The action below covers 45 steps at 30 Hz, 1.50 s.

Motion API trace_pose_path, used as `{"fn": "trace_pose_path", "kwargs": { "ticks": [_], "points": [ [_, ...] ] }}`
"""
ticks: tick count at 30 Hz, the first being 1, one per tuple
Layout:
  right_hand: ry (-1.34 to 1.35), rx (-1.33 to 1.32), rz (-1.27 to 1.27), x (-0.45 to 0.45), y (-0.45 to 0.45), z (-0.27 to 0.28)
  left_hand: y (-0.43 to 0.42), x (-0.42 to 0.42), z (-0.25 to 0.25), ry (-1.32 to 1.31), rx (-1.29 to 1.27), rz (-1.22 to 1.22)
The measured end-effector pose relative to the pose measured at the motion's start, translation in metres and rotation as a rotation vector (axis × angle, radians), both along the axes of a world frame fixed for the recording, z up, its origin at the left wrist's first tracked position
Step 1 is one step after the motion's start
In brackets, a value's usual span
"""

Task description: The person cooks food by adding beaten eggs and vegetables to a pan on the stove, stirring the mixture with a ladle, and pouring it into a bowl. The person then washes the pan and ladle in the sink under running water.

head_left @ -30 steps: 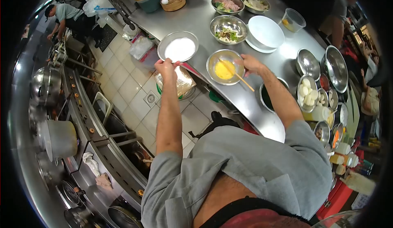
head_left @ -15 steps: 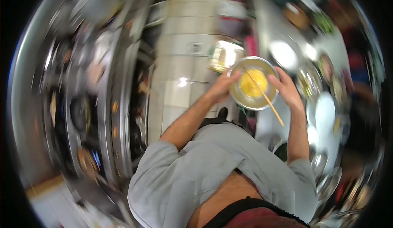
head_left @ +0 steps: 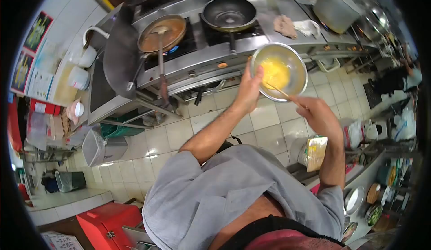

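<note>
A steel bowl [head_left: 298, 66] with yellow beaten egg [head_left: 274, 73] in it is held up in front of the stove, tilted toward the camera. My left hand [head_left: 249, 86] grips its left rim, thumb on the inside. My right hand [head_left: 316, 113], slightly blurred, is closed on the end of a chopstick [head_left: 278, 89] whose tip is in the egg. Just beyond the bowl, an empty black frying pan [head_left: 229, 14] rests on a burner, its handle toward me.
On a lit burner sits a pan of brown sauce [head_left: 173, 36] with a ladle [head_left: 161, 57]. A large pot [head_left: 336, 7] and cloths [head_left: 286, 26] are at the stove's right. A bin [head_left: 105, 146] stands on the floor at left. Someone [head_left: 395, 79] is at far right.
The view has swung from the steel counter to the stove. The bowl came off the counter into my left hand. My right hand moved from the bowl's rim to the chopstick.
</note>
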State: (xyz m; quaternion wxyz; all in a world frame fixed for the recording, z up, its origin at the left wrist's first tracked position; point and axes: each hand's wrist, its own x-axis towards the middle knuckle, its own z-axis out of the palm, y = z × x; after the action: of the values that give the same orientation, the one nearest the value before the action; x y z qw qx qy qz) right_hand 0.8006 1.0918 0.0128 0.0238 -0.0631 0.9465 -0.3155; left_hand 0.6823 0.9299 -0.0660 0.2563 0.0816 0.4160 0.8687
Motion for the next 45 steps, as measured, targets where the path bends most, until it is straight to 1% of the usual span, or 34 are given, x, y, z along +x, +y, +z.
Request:
{"fn": "trace_pose_path", "kwargs": {
  "ticks": [1, 3, 4, 5, 7, 9, 10, 11, 12, 14, 15, 17, 18, 19, 20, 21, 23, 24, 25, 26, 27, 29, 30, 31, 32, 33, 34, 37, 38, 39, 40, 43, 44, 45],
  "points": [
    [0.003, 0.000, 0.020, -0.031, -0.016, 0.000, -0.025, -0.018, 0.004, 0.014, 0.000, 0.082],
    [0.247, 0.166, -0.032, -0.091, -0.048, -0.002, -0.071, -0.048, 0.007, 0.033, -0.012, 0.181],
    [0.173, 0.127, 0.074, -0.111, -0.069, 0.002, -0.091, -0.062, 0.010, 0.054, -0.021, 0.259],
    [0.098, 0.088, 0.176, -0.131, -0.092, 0.007, -0.110, -0.075, 0.013, 0.057, -0.025, 0.266],
    [0.196, 0.200, 0.355, -0.178, -0.127, 0.010, -0.148, -0.096, 0.019, -0.003, -0.063, 0.498],
    [0.303, 0.130, 0.402, -0.210, -0.153, 0.037, -0.190, -0.115, 0.019, 0.072, -0.023, 0.513],
    [0.417, -0.093, 0.312, -0.233, -0.160, 0.040, -0.209, -0.122, 0.021, 0.092, 0.006, 0.555],
    [0.448, -0.311, 0.137, -0.254, -0.165, 0.035, -0.221, -0.124, 0.027, 0.080, 0.054, 0.665],
    [0.506, -0.548, -0.023, -0.274, -0.171, 0.031, -0.237, -0.127, 0.028, 0.096, 0.012, 0.726],
    [0.405, -0.660, -0.238, -0.314, -0.192, -0.035, -0.269, -0.133, 0.028, 0.150, -0.047, 0.832],
    [0.195, -0.727, -0.218, -0.325, -0.216, -0.074, -0.284, -0.135, 0.026, 0.182, -0.066, 0.879],
    [-0.427, -0.868, -0.189, -0.304, -0.268, -0.104, -0.302, -0.137, 0.027, 0.171, -0.049, 1.002],
    [-0.604, -1.036, -0.135, -0.306, -0.292, -0.132, -0.312, -0.138, 0.025, 0.168, -0.058, 1.023],
    [-0.842, -1.157, -0.117, -0.300, -0.306, -0.124, -0.319, -0.138, 0.022, 0.165, -0.067, 1.046],
    [-0.783, -1.255, -0.196, -0.300, -0.325, -0.130, -0.319, -0.134, 0.025, 0.166, -0.078, 1.085],
    [-0.795, -1.254, -0.186, -0.307, -0.326, -0.139, -0.319, -0.132, 0.024, 0.165, -0.085, 1.097],
    [-0.711, -1.078, -0.107, -0.326, -0.327, -0.154, -0.319, -0.133, 0.024, 0.133, -0.106, 1.158],
    [-0.508, -1.031, -0.232, -0.330, -0.319, -0.161, -0.322, -0.134, 0.020, 0.133, -0.108, 1.145],
    [-0.547, -1.050, -0.212, -0.329, -0.291, -0.149, -0.321, -0.135, 0.020, 0.139, -0.110, 1.154],
    [-0.529, -0.884, -0.108, -0.339, -0.258, -0.146, -0.319, -0.136, 0.019, 0.114, -0.115, 1.157],
    [-0.433, -0.756, -0.020, -0.341, -0.224, -0.136, -0.317, -0.138, 0.019, 0.087, -0.118, 1.164],
    [-0.460, -0.704, 0.073, -0.348, -0.151, -0.127, -0.314, -0.146, 0.015, 0.098, -0.130, 1.157],
    [-0.352, -0.489, 0.176, -0.352, -0.118, -0.116, -0.313, -0.149, 0.013, 0.105, -0.150, 1.133],
    [-0.293, -0.333, 0.159, -0.353, -0.091, -0.106, -0.312, -0.154, 0.012, 0.099, -0.149, 1.149],
    [0.169, -0.143, 0.344, -0.373, -0.048, -0.150, -0.310, -0.162, 0.011, 0.089, -0.166, 1.144],
    [0.013, -0.118, 0.300, -0.373, -0.029, -0.132, -0.309, -0.170, 0.011, 0.076, -0.184, 1.137],
    [-0.024, -0.004, 0.282, -0.376, -0.011, -0.129, -0.307, -0.178, 0.010, 0.091, -0.189, 1.136],
    [-0.153, 0.139, 0.258, -0.393, 0.025, -0.139, -0.301, -0.203, 0.014, 0.084, -0.207, 1.123],
    [-0.153, 0.138, 0.268, -0.400, 0.032, -0.149, -0.301, -0.210, 0.015, 0.074, -0.208, 1.113],
    [-0.067, 0.191, 0.285, -0.407, 0.038, -0.166, -0.301, -0.217, 0.017, 0.072, -0.212, 1.121],
    [0.021, 0.244, 0.298, -0.409, 0.035, -0.167, -0.301, -0.225, 0.020, 0.060, -0.218, 1.116],
    [-0.042, 0.312, 0.266, -0.412, 0.026, -0.165, -0.303, -0.244, 0.025, 0.058, -0.243, 1.107],
    [0.033, 0.300, 0.259, -0.411, 0.025, -0.168, -0.303, -0.249, 0.028, 0.083, -0.252, 1.091],
    [0.036, 0.301, 0.260, -0.408, 0.024, -0.167, -0.305, -0.254, 0.030, 0.105, -0.263, 1.075]
  ]
}}
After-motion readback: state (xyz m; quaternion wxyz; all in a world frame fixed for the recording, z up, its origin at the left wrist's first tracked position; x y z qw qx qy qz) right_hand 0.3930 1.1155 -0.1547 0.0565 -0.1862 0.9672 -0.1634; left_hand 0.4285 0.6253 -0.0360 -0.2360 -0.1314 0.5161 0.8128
